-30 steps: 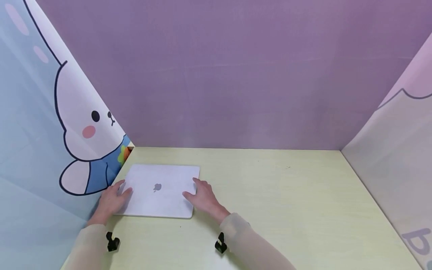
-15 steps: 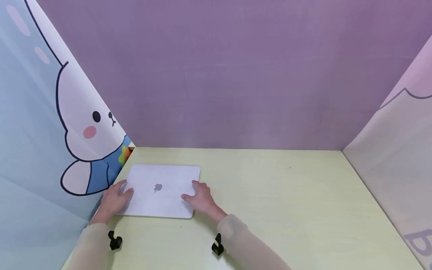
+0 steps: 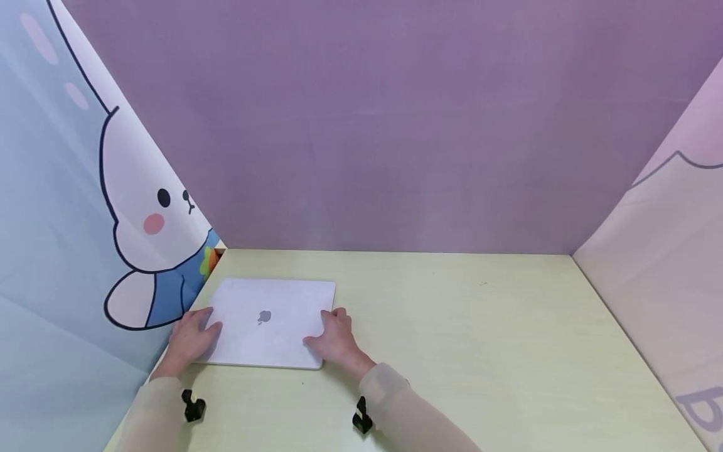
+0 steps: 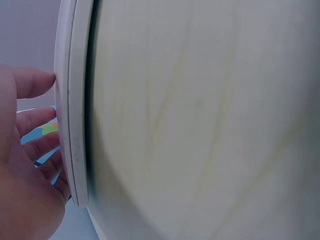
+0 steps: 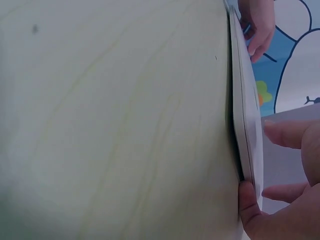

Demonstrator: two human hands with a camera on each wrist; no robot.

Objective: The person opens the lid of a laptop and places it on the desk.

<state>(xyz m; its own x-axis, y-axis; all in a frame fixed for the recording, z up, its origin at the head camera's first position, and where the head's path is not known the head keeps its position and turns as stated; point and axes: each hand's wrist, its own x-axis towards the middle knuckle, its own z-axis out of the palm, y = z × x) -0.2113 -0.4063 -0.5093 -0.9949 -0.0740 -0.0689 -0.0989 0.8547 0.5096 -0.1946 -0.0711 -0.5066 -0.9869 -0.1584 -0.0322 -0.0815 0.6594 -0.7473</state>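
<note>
A closed silver laptop (image 3: 243, 339) with an apple logo lies flat on the pale table. My left hand (image 3: 191, 339) is at its left side; in the left wrist view the thumb (image 4: 40, 82) reaches the lid and the other fingers lie loosely spread along the side. My right hand (image 3: 336, 336) is at the right side, thumb over the lid. In the right wrist view one fingertip (image 5: 246, 195) sits at the laptop's lower edge near the tabletop, while the thumb (image 5: 280, 134) stretches over the lid side.
The light wood-grain table (image 3: 480, 351) extends to the right. A purple backdrop (image 3: 395, 125) stands behind it. A curtain with a cartoon rabbit (image 3: 152, 245) borders the left, close to my left hand, and a pale curtain (image 3: 661, 263) the right.
My right hand has slid slightly toward the front along the laptop's right side. The left hand stays at the left side, and the laptop has not visibly moved.
</note>
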